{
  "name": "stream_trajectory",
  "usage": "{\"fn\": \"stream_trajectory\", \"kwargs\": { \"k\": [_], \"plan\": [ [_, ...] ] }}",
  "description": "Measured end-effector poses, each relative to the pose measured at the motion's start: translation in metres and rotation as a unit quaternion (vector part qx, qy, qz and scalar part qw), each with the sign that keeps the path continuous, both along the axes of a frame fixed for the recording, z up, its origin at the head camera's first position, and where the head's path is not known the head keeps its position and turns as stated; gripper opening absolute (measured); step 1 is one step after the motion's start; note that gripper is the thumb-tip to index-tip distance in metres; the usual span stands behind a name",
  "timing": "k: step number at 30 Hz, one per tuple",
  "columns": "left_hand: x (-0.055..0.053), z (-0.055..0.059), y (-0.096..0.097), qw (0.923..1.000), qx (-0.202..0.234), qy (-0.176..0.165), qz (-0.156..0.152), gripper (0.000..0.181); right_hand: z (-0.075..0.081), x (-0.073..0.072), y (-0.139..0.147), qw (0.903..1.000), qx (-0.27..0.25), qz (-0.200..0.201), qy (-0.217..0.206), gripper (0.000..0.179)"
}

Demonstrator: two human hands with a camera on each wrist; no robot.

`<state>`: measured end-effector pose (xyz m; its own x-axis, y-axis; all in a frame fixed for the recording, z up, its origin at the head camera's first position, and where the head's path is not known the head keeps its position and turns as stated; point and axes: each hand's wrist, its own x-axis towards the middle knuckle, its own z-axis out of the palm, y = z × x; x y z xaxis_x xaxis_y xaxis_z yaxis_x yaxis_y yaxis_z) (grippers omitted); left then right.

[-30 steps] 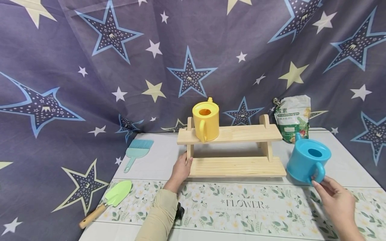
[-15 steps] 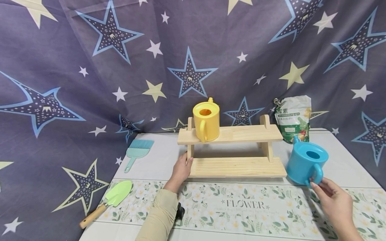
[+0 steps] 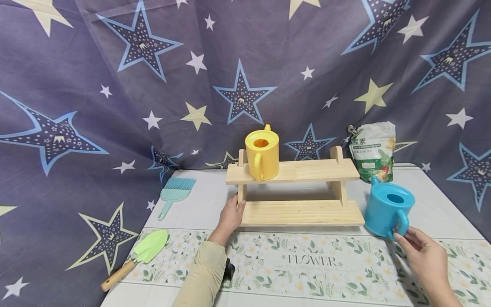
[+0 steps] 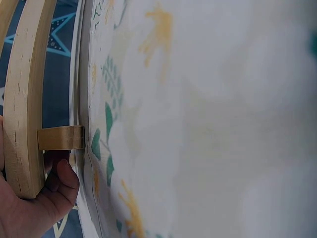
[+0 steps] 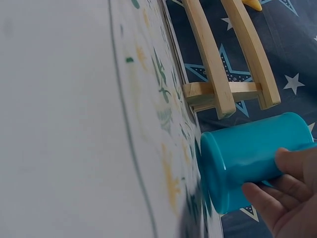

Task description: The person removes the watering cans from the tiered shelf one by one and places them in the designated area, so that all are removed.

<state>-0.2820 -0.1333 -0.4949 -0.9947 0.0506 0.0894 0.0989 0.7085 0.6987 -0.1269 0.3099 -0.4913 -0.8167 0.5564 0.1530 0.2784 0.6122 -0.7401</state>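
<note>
A two-tier wooden shelf [image 3: 303,212] stands in the middle of the table in the head view. My left hand [image 3: 230,213] grips the left end of its lower board; the left wrist view shows fingers [image 4: 65,176] curled round the underside. On the upper board, toward the left, sits a yellow watering can [image 3: 264,160]. Right of the shelf, a blue watering can [image 3: 385,211] is upright with its spout pointing away from me. My right hand [image 3: 426,256] pinches its handle low down. The can's base is at or close to the tabletop; exact contact is unclear.
A light-blue brush [image 3: 176,192] lies at the back left, and a green trowel [image 3: 151,246] with a wooden handle lies in front of it. Behind the blue can stands a clipped green-and-white bag [image 3: 372,153]. A star-printed curtain [image 3: 172,85] closes off the back.
The blue watering can has shifted slightly left and toward me, with my right hand moving along on its handle. My left hand, the shelf and the yellow can have stayed put.
</note>
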Motion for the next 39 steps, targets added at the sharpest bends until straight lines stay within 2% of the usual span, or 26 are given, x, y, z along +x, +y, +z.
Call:
{"fn": "stream_trajectory", "kwargs": {
  "k": [4, 13, 22, 39],
  "plan": [
    [0.0005, 0.0013, -0.0001, 1.0, 0.003, -0.001, 0.002, 0.048, 0.0012, -0.0003, 0.0005, 0.9999, -0.005, 0.012, -0.008, 0.035],
    [0.0001, 0.0017, 0.0002, 1.0, 0.007, 0.0, 0.001, 0.047, 0.0084, -0.0011, 0.0046, 0.9981, -0.018, 0.02, -0.056, 0.038],
    [0.0001, 0.0024, 0.0001, 1.0, 0.003, -0.007, 0.004, 0.048, 0.0092, -0.0005, 0.0076, 0.997, -0.004, 0.041, -0.065, 0.039],
    [0.0004, 0.0009, -0.0006, 1.0, 0.003, -0.006, -0.001, 0.049, 0.01, -0.0008, 0.0071, 0.9948, 0.016, 0.05, -0.087, 0.043]
  ]
}}
